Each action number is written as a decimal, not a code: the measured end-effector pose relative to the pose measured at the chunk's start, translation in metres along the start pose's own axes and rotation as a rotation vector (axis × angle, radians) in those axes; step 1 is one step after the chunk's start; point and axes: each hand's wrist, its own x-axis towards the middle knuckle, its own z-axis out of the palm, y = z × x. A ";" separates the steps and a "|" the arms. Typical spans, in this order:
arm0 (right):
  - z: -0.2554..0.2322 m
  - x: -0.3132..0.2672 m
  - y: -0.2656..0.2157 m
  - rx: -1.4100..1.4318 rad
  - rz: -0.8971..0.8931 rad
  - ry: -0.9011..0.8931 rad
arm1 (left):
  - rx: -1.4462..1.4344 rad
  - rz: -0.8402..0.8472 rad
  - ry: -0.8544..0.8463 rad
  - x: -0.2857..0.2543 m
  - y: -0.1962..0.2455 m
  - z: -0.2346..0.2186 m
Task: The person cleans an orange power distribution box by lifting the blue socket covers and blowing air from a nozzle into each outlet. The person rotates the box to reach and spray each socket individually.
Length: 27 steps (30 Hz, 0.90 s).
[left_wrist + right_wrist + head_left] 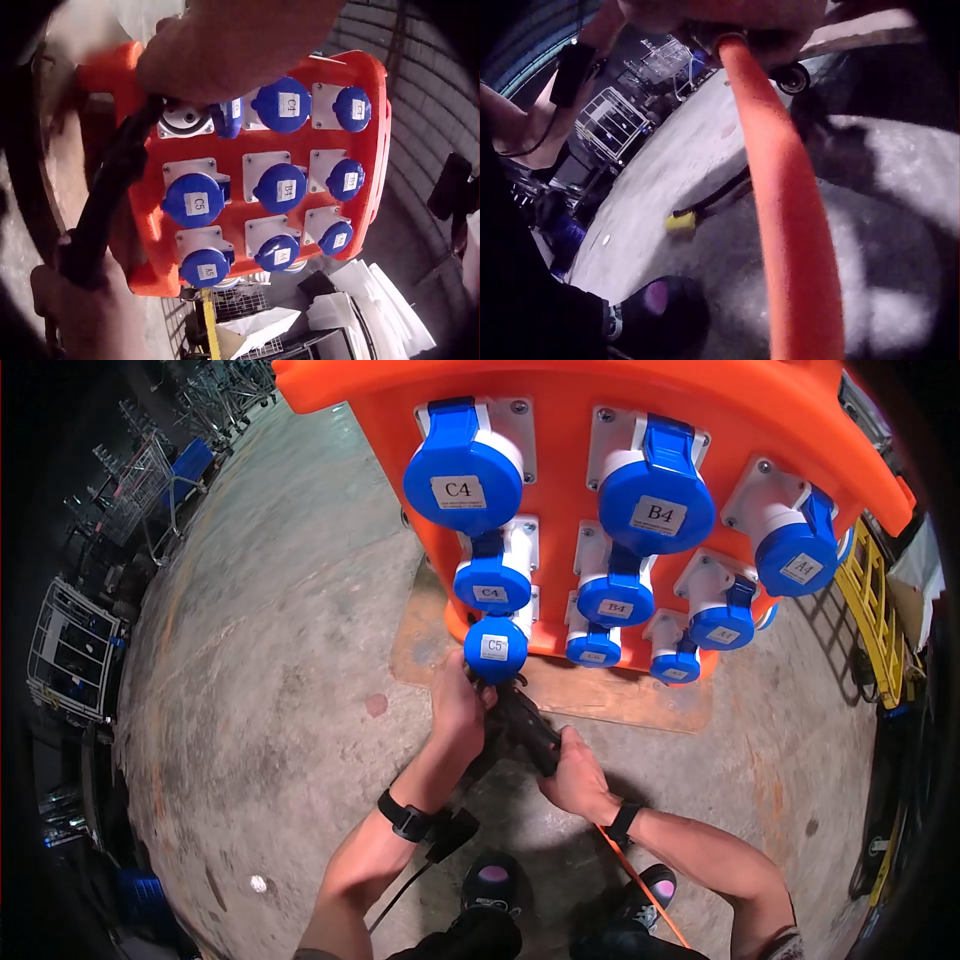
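My left hand (458,710) is curled at the front end of a black connector (530,730), just below the blue cap labelled C5 (495,648); its fingertips are partly hidden. In the left wrist view, that hand (240,45) is beside a round socket (184,120) whose blue lid (229,118) stands open. My right hand (578,775) grips the connector's rear end, also visible in the left wrist view (105,195). From under the right hand (742,30) an orange cable (780,180) runs downward. The connector's front does not appear seated in the socket.
Several more blue-capped sockets sit on the orange housing (560,480), which stands over a wooden board (640,705) on the concrete floor. A black cable with a yellow end (681,223) shows near a shoe (664,315). Wire carts (75,645) stand at left, a yellow frame (868,620) at right.
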 end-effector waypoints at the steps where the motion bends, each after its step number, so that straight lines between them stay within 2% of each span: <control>1: -0.003 -0.001 0.001 -0.007 0.020 -0.010 | 0.002 0.000 -0.001 -0.002 0.001 0.001; 3: -0.006 -0.006 0.011 -0.009 0.021 -0.001 | 0.006 -0.102 -0.015 -0.008 0.005 0.004; 10: -0.033 -0.041 0.043 -0.111 0.100 -0.069 | 0.038 -0.108 0.012 0.007 -0.002 0.000; 13: -0.047 -0.050 0.047 -0.100 0.061 -0.007 | 0.015 -0.135 -0.022 0.015 -0.007 -0.003; 15: -0.055 -0.051 0.048 -0.086 0.049 0.020 | 0.000 -0.154 -0.107 0.019 -0.010 -0.006; 27: -0.090 -0.092 0.079 -0.059 0.039 0.112 | -0.079 -0.239 -0.158 0.024 -0.021 -0.004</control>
